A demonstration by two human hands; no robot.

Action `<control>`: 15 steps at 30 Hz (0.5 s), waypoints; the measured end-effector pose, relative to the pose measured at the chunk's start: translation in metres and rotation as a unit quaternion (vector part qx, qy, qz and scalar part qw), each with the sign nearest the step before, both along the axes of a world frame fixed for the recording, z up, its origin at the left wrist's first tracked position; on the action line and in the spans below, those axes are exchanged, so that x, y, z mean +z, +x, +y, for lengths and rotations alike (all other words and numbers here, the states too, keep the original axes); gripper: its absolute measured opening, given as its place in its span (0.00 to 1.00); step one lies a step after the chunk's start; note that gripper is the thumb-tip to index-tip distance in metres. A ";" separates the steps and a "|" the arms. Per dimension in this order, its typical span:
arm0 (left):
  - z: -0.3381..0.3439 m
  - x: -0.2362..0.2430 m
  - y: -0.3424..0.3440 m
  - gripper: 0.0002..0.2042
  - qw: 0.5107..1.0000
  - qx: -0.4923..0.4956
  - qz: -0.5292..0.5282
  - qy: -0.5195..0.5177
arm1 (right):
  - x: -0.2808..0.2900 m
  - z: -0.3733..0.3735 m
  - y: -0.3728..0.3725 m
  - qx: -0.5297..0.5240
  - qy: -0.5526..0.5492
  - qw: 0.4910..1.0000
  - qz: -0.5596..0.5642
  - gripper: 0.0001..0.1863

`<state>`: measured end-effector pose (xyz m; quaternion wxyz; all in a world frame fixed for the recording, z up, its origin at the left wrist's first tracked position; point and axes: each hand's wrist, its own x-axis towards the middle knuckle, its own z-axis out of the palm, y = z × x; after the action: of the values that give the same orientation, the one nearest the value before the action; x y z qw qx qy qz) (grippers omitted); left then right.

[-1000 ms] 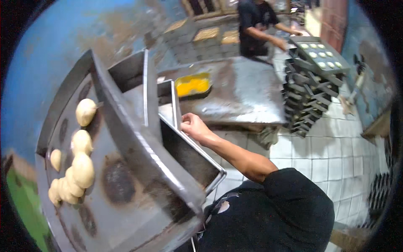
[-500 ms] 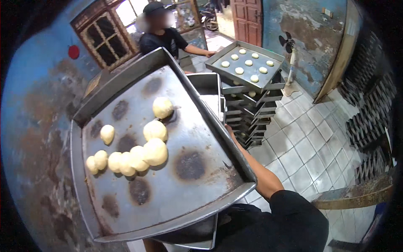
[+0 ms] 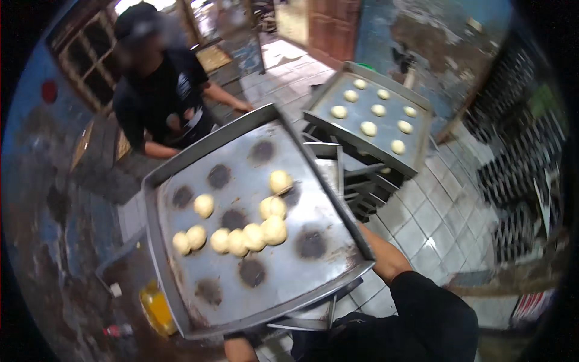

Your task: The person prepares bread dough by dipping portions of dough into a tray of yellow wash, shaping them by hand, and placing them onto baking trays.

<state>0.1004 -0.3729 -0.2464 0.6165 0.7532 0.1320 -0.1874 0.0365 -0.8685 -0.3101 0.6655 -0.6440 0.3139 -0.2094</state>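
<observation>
A square metal baking tray with scorched round spots is held up before me, tilted. On it lies a row of pale dough balls, several touching. One dough ball sits apart. My right forearm reaches behind the tray's right side, and my right hand supports it there, its fingers hidden. My left forearm goes under the near edge; my left hand is hidden beneath, holding the tray from below. Below the held tray, part of another metal tray shows.
A co-worker in black stands at the far left, hands near the held tray's far side. Beyond it, a tray of spaced dough pieces tops a stack. A yellow-filled container stands lower left. Dark racks stand at right.
The held tray has shifted right and appears farther down. My view has turned, bringing the yellow container into sight. The co-worker has come closer, and an arm is now near the tray.
</observation>
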 end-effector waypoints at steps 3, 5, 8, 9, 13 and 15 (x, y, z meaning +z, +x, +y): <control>0.030 0.011 -0.006 0.24 1.000 0.025 -0.012 0.004 | 0.020 0.007 -0.033 0.004 0.011 0.999 0.043 0.12; 0.043 0.017 -0.003 0.24 0.999 0.039 -0.017 0.000 | 0.044 0.001 -0.052 -0.001 0.007 0.998 0.070 0.12; 0.070 0.032 0.004 0.23 0.996 0.075 -0.043 0.003 | 0.101 -0.008 -0.072 -0.014 -0.013 0.997 0.081 0.13; 0.077 0.033 0.005 0.23 0.995 0.088 -0.055 0.002 | 0.128 -0.018 -0.084 -0.029 -0.037 0.996 0.074 0.13; 0.150 0.064 -0.005 0.23 0.979 0.145 -0.138 0.026 | 0.314 0.035 -0.083 -0.070 -0.256 0.962 -0.060 0.14; 0.192 0.080 -0.010 0.23 0.965 0.161 -0.204 0.041 | 0.406 0.074 -0.066 0.089 -0.377 0.916 -0.102 0.15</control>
<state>0.0906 -0.1811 -0.1663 0.6208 0.7691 0.1303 0.0779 -0.0291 -0.7943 0.0956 0.4177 -0.8475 0.0835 -0.3165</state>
